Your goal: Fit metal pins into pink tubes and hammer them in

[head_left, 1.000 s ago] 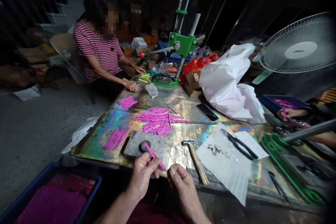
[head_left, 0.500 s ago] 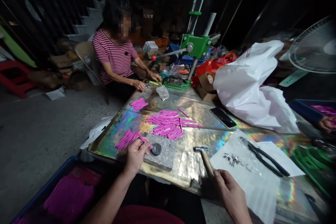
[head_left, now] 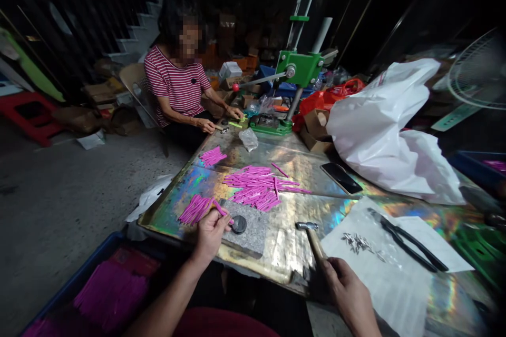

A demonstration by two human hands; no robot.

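My left hand (head_left: 212, 231) pinches a thin pink tube (head_left: 220, 207) beside a small black round block (head_left: 239, 225). That block sits on a speckled grey stone slab (head_left: 255, 237) at the table's near edge. In my right hand (head_left: 350, 290) is the wooden handle of a small hammer (head_left: 315, 245), its metal head low over or resting on the table; I cannot tell which. One pile of pink tubes (head_left: 195, 209) lies just left of the slab, and a larger heap of pink tubes (head_left: 256, 184) lies behind it. Small metal pieces (head_left: 358, 243) are scattered on white paper (head_left: 389, 287).
Black-handled pliers (head_left: 411, 242) and a phone (head_left: 340, 177) lie on the right. Behind them bulges a white plastic bag (head_left: 387, 131). A green hand press (head_left: 298, 71) stands at the back. Across the table sits a co-worker (head_left: 177, 79). A blue crate (head_left: 75, 274) holds pink tubes lower left.
The view has turned slightly left, so everything sits a little farther right. The hand at the far right edge is out of view. Both my hands keep their holds.
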